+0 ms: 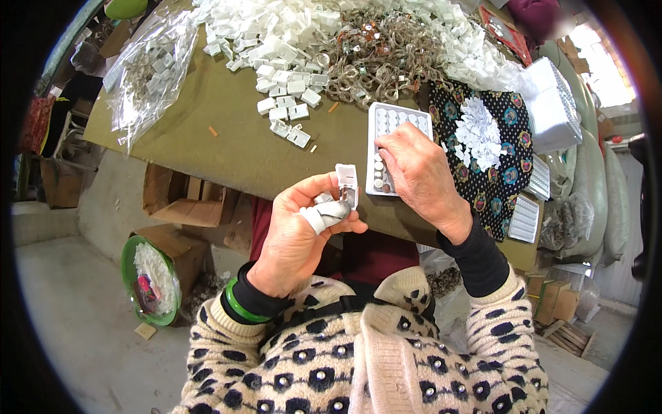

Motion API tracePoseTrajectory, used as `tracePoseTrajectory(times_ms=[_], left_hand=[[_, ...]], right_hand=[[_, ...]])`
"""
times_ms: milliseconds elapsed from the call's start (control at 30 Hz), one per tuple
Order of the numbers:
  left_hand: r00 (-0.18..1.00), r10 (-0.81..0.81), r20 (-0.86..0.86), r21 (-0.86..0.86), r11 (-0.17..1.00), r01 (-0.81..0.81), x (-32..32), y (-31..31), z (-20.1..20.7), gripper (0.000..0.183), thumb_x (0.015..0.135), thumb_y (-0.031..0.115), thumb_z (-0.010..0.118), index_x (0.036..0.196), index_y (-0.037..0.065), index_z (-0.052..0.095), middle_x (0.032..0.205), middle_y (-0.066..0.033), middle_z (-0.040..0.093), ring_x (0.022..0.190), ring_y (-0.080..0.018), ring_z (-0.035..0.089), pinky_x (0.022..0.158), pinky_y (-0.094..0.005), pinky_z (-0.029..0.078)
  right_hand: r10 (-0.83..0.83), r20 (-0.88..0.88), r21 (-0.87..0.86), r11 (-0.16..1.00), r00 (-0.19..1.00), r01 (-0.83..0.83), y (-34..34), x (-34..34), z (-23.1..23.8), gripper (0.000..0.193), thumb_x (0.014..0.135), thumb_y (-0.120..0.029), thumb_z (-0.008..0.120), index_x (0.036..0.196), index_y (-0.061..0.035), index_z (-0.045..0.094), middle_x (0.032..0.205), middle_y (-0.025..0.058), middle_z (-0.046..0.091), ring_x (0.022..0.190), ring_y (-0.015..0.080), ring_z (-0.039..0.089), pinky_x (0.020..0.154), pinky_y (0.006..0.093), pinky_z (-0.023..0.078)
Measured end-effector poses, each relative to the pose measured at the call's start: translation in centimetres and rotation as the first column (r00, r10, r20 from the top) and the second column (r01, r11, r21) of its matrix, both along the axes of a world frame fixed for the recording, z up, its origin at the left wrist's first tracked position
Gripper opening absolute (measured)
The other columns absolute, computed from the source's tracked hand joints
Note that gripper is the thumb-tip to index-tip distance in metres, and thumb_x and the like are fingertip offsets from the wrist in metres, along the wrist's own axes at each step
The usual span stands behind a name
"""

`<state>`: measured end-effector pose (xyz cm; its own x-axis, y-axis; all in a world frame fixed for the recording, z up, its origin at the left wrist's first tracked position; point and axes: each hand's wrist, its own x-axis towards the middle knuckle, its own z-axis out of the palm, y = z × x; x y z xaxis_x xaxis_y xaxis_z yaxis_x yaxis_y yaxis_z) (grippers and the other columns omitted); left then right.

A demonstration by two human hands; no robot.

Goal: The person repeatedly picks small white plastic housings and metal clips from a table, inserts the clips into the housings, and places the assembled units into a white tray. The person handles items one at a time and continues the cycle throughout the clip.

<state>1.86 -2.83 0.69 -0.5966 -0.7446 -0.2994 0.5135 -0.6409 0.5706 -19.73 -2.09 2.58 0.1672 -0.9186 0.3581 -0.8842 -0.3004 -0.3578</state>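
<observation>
My left hand (289,228) grips a small white plastic case (347,176) near the table's front edge. The case's lid stands raised, and something thin and clear shows inside it. White tape (316,218) wraps one of that hand's fingers, and the finger's end looks grey. Over a white tray (373,131) of round cells, my right hand (422,176) has its thumb and fingertips drawn together. Whatever they pinch is hidden. Small round silvery pieces (378,175) sit in the tray's near cells, beside those fingertips.
White cases (283,103) heap up across the table's far side, next to tangled clear wired strands (372,58). White chips (478,134) lie on a patterned cloth (514,114) at right. A clear bag (152,76) rests far left. Below stands a green basin (129,276).
</observation>
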Motion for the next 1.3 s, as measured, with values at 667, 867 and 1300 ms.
tracePoseTrajectory(times_ms=[667, 867, 1300], left_hand=[[0.983, 0.049, 0.179, -0.199, 0.980, -0.012, -1.8, 1.1, 1.2, 0.033, 0.086, -0.005, 0.067, 0.119, -0.007, 0.062, 0.095, -0.0133, 0.067, 0.082, -0.0231, 0.071, 0.067, -0.0308, 0.061], [0.989, 0.028, 0.147, -0.153, 0.988, -0.005, -1.8, 1.1, 1.4, 0.035, 0.086, -0.006, 0.067, 0.121, -0.007, 0.061, 0.097, -0.0147, 0.069, 0.082, -0.0215, 0.071, 0.068, -0.0300, 0.061], [0.993, -0.044, 0.109, -0.058, 0.997, 0.051, -0.8, 0.7, 0.0, 0.020, 0.087, 0.003, 0.071, 0.106, -0.001, 0.064, 0.090, -0.0111, 0.070, 0.065, -0.0151, 0.066, 0.054, -0.0268, 0.053]], right_hand=[[0.108, 0.085, -0.238, 0.967, 0.991, -0.085, 4.7, 3.4, 1.5, 0.030, 0.071, 0.009, 0.072, 0.099, 0.0016, 0.064, 0.091, 0.0122, 0.060, 0.075, 0.0271, 0.062, 0.062, 0.0350, 0.053], [0.048, 0.281, -0.194, 0.981, 0.959, 0.008, 5.4, 3.4, 1.4, 0.028, 0.076, 0.011, 0.072, 0.101, 0.0005, 0.066, 0.094, 0.0127, 0.063, 0.078, 0.0244, 0.065, 0.066, 0.0314, 0.054], [0.064, 0.434, -0.108, 0.994, 0.899, -0.019, 4.2, 2.4, 1.3, 0.016, 0.080, 0.007, 0.069, 0.095, -0.0001, 0.065, 0.092, 0.0129, 0.061, 0.074, 0.0277, 0.063, 0.064, 0.0335, 0.051]])
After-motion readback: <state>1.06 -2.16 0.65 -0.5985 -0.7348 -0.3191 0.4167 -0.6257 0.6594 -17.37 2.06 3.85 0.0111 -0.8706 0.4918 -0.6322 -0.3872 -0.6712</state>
